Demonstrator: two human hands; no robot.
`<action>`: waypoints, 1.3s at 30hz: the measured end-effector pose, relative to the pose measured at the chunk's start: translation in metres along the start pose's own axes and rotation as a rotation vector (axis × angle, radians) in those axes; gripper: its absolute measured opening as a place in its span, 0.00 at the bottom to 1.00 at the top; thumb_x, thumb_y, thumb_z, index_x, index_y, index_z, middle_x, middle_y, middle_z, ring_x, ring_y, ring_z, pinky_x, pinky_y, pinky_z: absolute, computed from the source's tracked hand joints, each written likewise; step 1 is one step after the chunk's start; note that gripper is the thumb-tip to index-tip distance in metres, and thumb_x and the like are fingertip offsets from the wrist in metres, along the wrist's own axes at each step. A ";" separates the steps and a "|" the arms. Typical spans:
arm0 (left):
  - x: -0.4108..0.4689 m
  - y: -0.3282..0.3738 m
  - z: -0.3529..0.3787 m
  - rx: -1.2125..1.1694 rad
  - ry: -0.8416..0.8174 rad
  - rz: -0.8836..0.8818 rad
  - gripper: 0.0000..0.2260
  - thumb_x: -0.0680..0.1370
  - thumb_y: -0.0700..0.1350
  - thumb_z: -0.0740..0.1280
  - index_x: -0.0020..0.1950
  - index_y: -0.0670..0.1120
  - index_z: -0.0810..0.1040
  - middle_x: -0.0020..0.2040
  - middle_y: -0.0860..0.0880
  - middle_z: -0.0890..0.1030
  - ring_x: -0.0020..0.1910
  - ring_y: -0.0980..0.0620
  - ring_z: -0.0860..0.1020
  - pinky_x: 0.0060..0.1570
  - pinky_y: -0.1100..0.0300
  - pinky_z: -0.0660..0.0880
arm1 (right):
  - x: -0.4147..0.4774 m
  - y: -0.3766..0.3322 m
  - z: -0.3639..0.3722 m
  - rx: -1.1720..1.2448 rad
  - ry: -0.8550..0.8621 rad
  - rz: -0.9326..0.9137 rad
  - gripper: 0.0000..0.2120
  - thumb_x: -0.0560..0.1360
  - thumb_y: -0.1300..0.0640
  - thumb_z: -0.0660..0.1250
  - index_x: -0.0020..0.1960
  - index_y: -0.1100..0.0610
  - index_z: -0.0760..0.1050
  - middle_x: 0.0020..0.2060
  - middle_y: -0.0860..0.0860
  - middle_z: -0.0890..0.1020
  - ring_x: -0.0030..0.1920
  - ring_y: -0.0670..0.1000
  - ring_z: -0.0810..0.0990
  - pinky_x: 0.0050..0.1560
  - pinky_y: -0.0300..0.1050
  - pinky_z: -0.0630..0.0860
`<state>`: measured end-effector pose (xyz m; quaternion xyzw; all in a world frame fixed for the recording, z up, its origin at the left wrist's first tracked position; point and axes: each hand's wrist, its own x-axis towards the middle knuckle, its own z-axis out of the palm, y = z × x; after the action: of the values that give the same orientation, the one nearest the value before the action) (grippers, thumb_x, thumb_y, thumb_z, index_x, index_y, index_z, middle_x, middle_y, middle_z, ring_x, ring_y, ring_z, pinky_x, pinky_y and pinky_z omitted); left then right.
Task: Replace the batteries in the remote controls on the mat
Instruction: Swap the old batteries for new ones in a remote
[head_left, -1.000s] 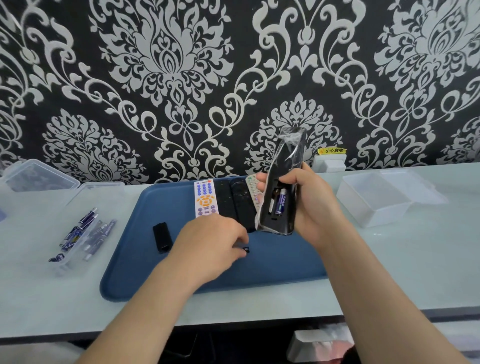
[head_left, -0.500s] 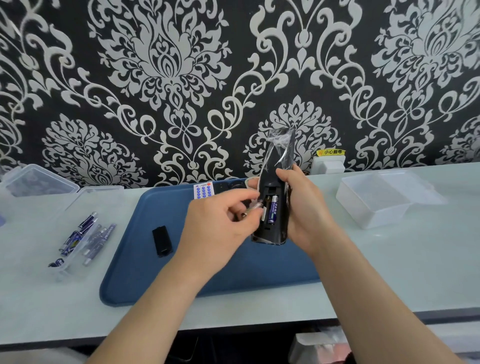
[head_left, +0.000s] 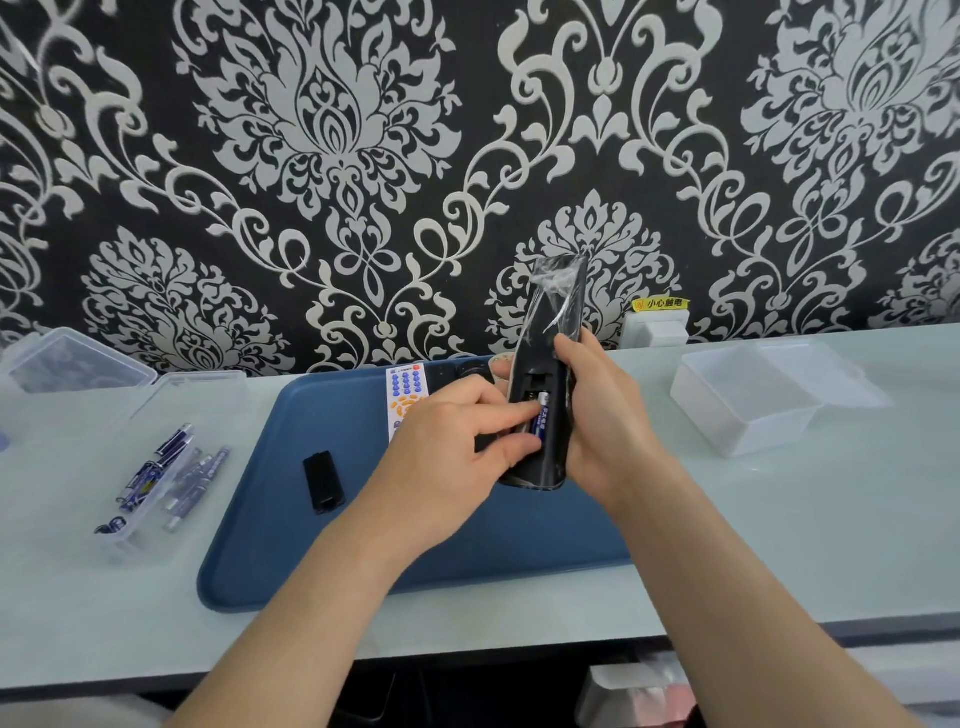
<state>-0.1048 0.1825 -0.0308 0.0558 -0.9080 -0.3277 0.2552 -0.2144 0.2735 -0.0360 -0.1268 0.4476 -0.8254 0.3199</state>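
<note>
My right hand (head_left: 605, 415) grips a black remote (head_left: 550, 364) wrapped in clear plastic, held upright over the blue mat (head_left: 291, 493) with its battery bay open toward me. A blue battery (head_left: 540, 418) sits in the bay. My left hand (head_left: 452, 457) has its fingertips pressed on a second battery beside it, mostly hidden under the fingers. A black battery cover (head_left: 323, 481) lies on the mat to the left. A white remote (head_left: 406, 397) and dark remotes (head_left: 470, 370) lie at the mat's far edge.
A clear tray of loose blue batteries (head_left: 161, 478) sits left of the mat, with a clear lidded box (head_left: 72, 361) behind it. An open white container (head_left: 743, 402) stands to the right. The patterned wall and a white socket (head_left: 655, 327) close off the back.
My left hand rose from the mat with a battery and pressed it into the open bay. The right hand lowered the remote slightly and turned it more upright.
</note>
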 end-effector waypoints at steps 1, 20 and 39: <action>0.000 0.000 0.000 -0.020 0.008 -0.026 0.13 0.73 0.44 0.73 0.57 0.51 0.83 0.42 0.56 0.77 0.35 0.65 0.71 0.38 0.74 0.64 | 0.000 0.001 0.001 0.009 -0.001 0.006 0.10 0.84 0.56 0.55 0.59 0.57 0.72 0.43 0.60 0.85 0.41 0.59 0.82 0.47 0.54 0.82; -0.007 -0.028 -0.025 -0.388 0.142 -0.529 0.06 0.73 0.37 0.72 0.39 0.47 0.81 0.27 0.51 0.68 0.26 0.56 0.66 0.27 0.67 0.65 | -0.001 0.037 0.043 -0.023 -0.140 0.137 0.13 0.77 0.67 0.60 0.60 0.59 0.74 0.48 0.58 0.81 0.48 0.58 0.80 0.55 0.57 0.78; -0.041 -0.089 -0.086 0.022 -0.180 -0.534 0.13 0.70 0.35 0.71 0.41 0.55 0.81 0.43 0.58 0.83 0.45 0.59 0.81 0.49 0.60 0.77 | 0.017 0.060 0.062 -0.014 -0.149 0.195 0.27 0.72 0.82 0.56 0.66 0.62 0.67 0.54 0.64 0.79 0.48 0.59 0.82 0.46 0.57 0.83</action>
<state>-0.0328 0.0757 -0.0474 0.2665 -0.8836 -0.3771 0.0775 -0.1720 0.1984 -0.0510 -0.1456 0.4386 -0.7754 0.4303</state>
